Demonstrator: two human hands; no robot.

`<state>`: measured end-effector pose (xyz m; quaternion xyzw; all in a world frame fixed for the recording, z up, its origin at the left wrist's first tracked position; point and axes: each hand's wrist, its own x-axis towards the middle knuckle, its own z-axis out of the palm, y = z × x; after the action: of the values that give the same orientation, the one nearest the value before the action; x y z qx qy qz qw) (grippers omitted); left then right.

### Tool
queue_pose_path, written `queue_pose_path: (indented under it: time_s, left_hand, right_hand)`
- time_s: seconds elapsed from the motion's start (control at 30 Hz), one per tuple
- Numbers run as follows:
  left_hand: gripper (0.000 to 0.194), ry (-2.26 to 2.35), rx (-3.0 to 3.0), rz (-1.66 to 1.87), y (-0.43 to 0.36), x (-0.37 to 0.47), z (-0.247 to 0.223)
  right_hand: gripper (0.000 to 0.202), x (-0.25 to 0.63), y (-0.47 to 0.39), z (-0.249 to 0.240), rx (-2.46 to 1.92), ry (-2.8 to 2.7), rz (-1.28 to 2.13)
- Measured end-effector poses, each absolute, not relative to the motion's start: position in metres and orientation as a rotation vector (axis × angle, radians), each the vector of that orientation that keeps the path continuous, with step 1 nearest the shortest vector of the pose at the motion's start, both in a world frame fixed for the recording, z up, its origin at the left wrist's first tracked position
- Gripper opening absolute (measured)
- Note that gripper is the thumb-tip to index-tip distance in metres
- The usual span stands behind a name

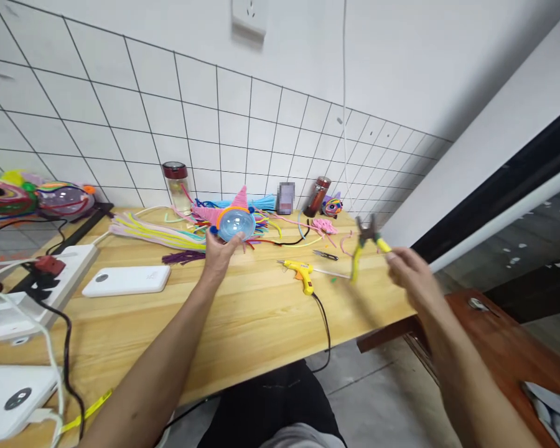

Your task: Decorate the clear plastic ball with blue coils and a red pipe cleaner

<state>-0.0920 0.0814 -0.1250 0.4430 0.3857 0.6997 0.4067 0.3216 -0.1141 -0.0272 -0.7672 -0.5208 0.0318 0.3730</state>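
Note:
A clear plastic bowl-shaped piece (236, 224) with an orange rim and pink pointed ears is held in my left hand (221, 250), above the table's middle. My right hand (408, 264) grips one yellow handle of the pliers (368, 233) over the table's right side; their jaws point up and the handles are spread apart. Between the hands, a yellow glue gun (303, 274) lies on the table with a white glue stick at its back. Small dark snips (325, 254) lie just behind it.
Pipe cleaner bundles (158, 231) spread behind my left hand. Two bottles (176, 186) (317, 196), a phone (286, 198) and a finished-looking colourful figure (332, 205) stand near the wall. White power banks (127, 281), a power strip (70, 274) and cables occupy the left.

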Motion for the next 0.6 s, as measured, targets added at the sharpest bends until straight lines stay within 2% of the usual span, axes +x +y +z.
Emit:
queue_pose_path:
  time_s: [0.1,0.17,0.3,0.43,0.6]
  left_hand:
    - [0.073,0.941,1.140,1.831,0.080,-0.099,-0.115]
    - [0.073,0.911,1.170,1.858,0.078,-0.103,-0.110]
    - [0.072,0.907,1.222,1.864,0.076,-0.103,-0.109]
    - [0.071,0.921,1.222,1.820,0.075,-0.098,-0.111]
    - [0.087,0.915,1.211,1.779,0.072,-0.093,-0.110]
  right_hand:
    - [0.050,0.235,-0.099,-0.061,-1.801,-1.458,0.592]
    - [0.044,0.179,-0.082,-0.088,-1.798,-1.546,0.685]
    - [0.033,0.120,-0.054,-0.117,-1.863,-1.731,0.715]
    - [0.019,0.115,-0.050,-0.112,-1.956,-1.997,0.616]
    - [0.027,0.107,-0.049,-0.105,-2.057,-2.187,0.502]
